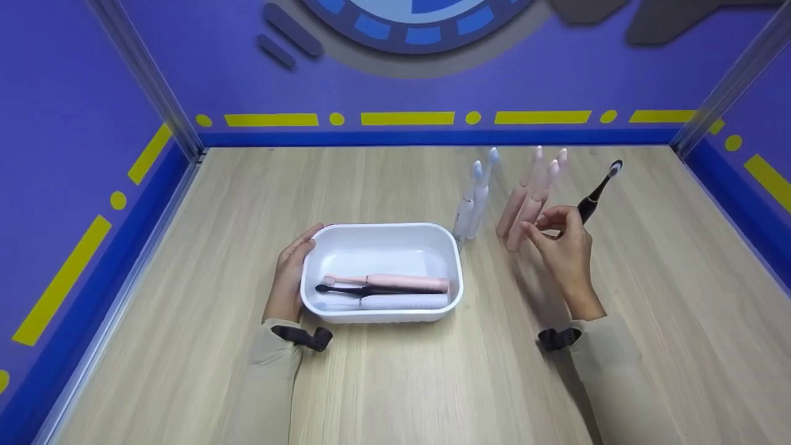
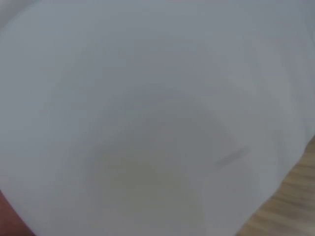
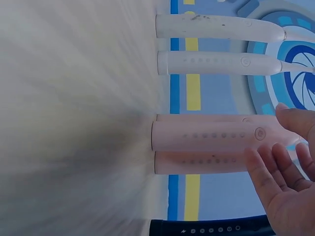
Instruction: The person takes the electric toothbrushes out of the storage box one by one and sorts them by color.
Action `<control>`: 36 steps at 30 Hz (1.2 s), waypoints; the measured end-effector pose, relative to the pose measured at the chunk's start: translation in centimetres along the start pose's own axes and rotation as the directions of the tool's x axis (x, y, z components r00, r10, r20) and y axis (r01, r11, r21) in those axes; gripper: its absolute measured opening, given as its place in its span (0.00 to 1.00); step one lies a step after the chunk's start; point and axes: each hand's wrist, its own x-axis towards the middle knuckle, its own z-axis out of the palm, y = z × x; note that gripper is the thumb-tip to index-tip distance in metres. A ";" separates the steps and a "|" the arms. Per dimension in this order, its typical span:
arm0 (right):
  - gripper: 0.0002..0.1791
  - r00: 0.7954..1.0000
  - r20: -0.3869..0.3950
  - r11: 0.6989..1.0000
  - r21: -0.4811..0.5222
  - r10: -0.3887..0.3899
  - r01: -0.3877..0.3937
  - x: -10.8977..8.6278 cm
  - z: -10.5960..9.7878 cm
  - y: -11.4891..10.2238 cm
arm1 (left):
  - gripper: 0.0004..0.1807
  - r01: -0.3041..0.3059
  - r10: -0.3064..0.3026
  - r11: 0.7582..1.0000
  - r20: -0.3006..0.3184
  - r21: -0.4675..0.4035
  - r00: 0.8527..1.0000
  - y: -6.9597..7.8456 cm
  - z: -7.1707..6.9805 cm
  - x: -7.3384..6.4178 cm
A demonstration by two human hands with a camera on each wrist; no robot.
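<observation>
My left hand [image 1: 288, 275] holds the left end of a white plastic bin [image 1: 383, 316], its fingers at the rim. In the bin lie a pink electric toothbrush [image 1: 405, 282], a black one [image 1: 346, 289] and a white one [image 1: 405, 301], side by side. My right hand [image 1: 567, 250] is at the front pink toothbrush [image 3: 206, 136] of three standing upright, thumb and fingers spread on either side of its upper part. Contact is not clear. The left wrist view is mostly filled by the bin's blurred white wall [image 2: 147, 98].
Two white toothbrushes [image 1: 463, 219] stand upright between the bin and the pink group. A black toothbrush [image 1: 589, 207] stands right of the pink ones, partly behind my right hand. Blue panels [image 1: 395, 93] wall the wooden table [image 1: 395, 383] at back and sides.
</observation>
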 end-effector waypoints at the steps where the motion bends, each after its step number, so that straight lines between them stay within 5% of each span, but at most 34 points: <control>1: 0.19 1.000 0.000 1.000 0.004 -0.003 0.003 0.0 0.0 -0.3 | 0.23 -0.002 0.002 1.000 0.000 -0.005 1.000 0.0 0.0 0.0; 18: 0.14 0.999 0.030 0.997 0.073 -0.033 0.031 -0.5 0.2 -1.8 | 0.23 0.016 -0.016 1.000 0.009 -0.010 1.000 0.2 0.0 -0.1; 36: 0.17 0.986 0.167 0.996 0.090 -0.028 0.014 -0.5 0.9 -3.2 | 0.23 0.010 -0.010 1.000 0.021 -0.018 1.000 0.2 0.0 -0.3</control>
